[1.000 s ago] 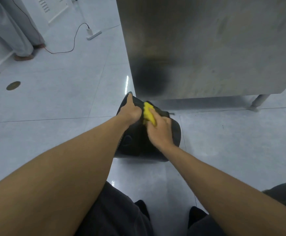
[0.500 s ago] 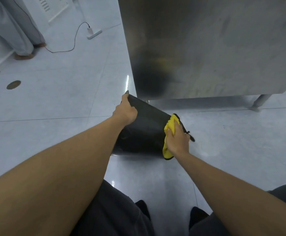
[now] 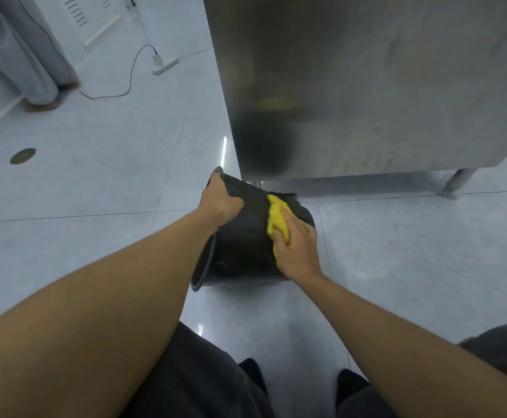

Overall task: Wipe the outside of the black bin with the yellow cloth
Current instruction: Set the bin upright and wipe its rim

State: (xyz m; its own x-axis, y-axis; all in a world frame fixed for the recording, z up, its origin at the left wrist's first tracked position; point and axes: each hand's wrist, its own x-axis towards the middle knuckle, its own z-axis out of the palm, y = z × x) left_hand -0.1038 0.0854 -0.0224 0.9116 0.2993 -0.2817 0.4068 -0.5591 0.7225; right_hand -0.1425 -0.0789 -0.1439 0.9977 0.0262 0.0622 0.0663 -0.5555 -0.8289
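The black bin (image 3: 243,239) lies tipped on its side on the pale floor, its open rim toward the left. My left hand (image 3: 220,202) grips the upper part of that rim. My right hand (image 3: 296,242) presses the crumpled yellow cloth (image 3: 278,218) flat against the bin's outer wall, near its right end. The cloth shows above and left of my fingers; the rest is under my palm. The bin's underside and far side are hidden.
A steel cabinet (image 3: 367,86) on legs (image 3: 454,182) stands right behind the bin. A white power strip (image 3: 164,64) with a cable lies on the floor far left, beside a person's grey trouser legs (image 3: 29,55). A round floor drain (image 3: 23,155) is at left.
My right hand has slid the yellow cloth from the bin's lower right edge up onto its upper side wall. My left hand has kept its hold on the rim.
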